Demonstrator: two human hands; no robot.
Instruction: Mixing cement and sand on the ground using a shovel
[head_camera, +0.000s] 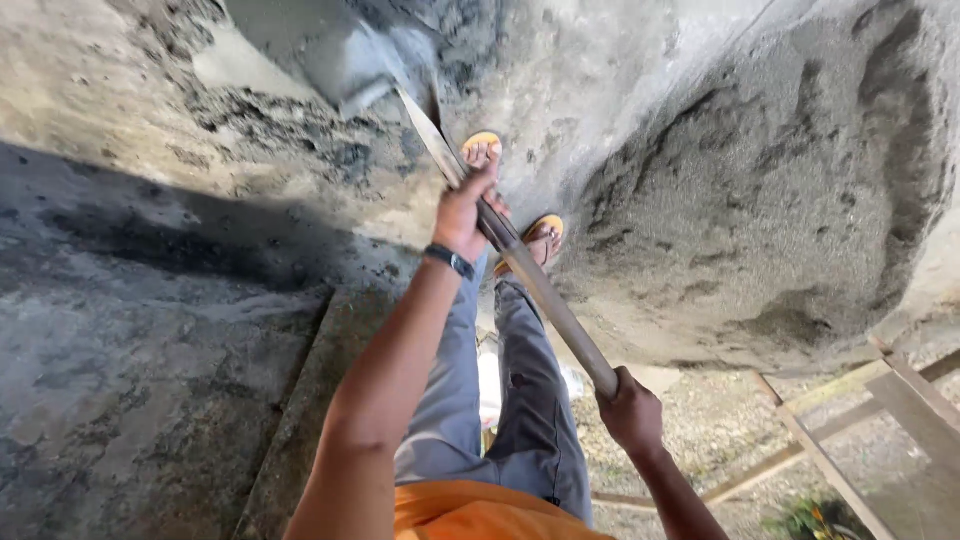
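Right hand (630, 410), nearest the camera, closed in a full fist around the butt end of the shovel handle (545, 295). Left hand (462, 212) wrapped tight further down the shaft, dark wristband (449, 260) on that wrist. The handle runs away from the body to the shovel blade (325, 55), which sits loaded with wet grey mortar (270, 70) at the far edge of the mix.

Judgement: keep the hands well apart as now, lower hand as pivot, upper hand driving; blade level so the load does not slide off; feet clear of the swing.

Count: one shovel, two hands on it, two feet in yellow sandals (483, 143), one heap of dry sand (780, 200) to the right, wooden frame (850, 440) low right.
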